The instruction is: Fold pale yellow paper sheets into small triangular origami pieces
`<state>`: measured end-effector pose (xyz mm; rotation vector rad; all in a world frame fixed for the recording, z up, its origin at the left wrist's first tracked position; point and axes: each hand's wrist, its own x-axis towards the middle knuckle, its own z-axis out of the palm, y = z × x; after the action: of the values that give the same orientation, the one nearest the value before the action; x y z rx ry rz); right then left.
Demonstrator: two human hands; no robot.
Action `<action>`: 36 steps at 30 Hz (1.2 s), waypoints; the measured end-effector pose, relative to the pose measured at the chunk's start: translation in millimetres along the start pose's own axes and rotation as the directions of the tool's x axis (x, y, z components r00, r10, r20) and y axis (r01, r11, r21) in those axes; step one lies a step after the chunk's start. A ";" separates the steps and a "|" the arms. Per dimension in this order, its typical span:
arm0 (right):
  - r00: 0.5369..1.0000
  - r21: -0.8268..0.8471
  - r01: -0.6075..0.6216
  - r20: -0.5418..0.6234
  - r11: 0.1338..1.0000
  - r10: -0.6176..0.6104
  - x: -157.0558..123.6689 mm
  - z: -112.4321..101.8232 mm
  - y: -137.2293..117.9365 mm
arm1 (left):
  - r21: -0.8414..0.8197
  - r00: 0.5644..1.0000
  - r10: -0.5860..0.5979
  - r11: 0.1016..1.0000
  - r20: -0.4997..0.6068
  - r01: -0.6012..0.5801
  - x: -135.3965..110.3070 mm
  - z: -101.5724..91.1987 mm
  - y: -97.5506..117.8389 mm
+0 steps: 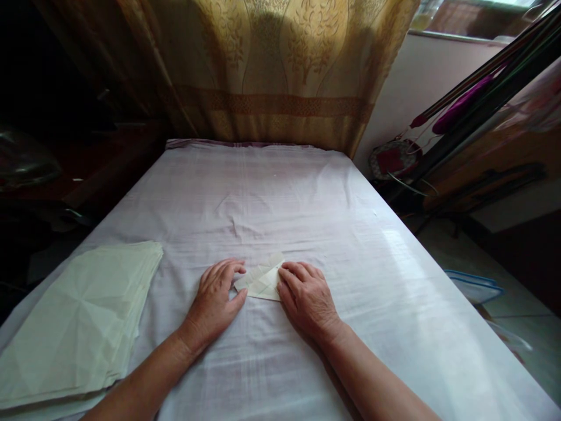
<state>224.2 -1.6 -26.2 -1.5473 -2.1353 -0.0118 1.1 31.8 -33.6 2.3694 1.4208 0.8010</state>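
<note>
A small folded piece of pale cream paper (262,283) lies on the cloth between my hands, with several creased layers and a flap standing up at its far edge. My right hand (309,295) grips its right end, the fingers bent together over it and partly hiding it. At the left end, my left hand (217,292) rests with thumb and forefinger apart around the paper's corner. The thumb tip is at the paper's near edge; whether it presses on it I cannot tell.
A stack of larger creased cream paper sheets (83,321) lies at the left. Pale checked cloth (280,193) covers the table, slightly wrinkled beyond the paper. A gold patterned curtain (280,64) hangs behind. To the right are dark poles (482,99) and a blue-rimmed container (475,283) below.
</note>
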 end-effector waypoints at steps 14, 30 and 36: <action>1.000 -0.014 -0.008 0.022 1.000 0.008 0.5 0.2 -1.7 | 0.083 0.994 0.106 0.991 -0.036 -0.103 -3.2 -0.4 4.5; 1.000 -0.006 -0.002 0.028 1.000 0.003 1.0 -1.6 -2.7 | 0.109 0.950 0.292 0.947 0.110 -0.303 -7.8 -2.9 11.8; 1.000 0.046 -0.015 -0.010 0.999 0.015 -0.2 -0.5 -0.2 | 0.071 0.936 0.317 0.941 0.153 -0.330 -6.3 -3.2 14.5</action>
<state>224.2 -1.9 -25.7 -1.5338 -2.1008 0.0336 7.5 19.1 -25.9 2.7178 1.0494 0.6365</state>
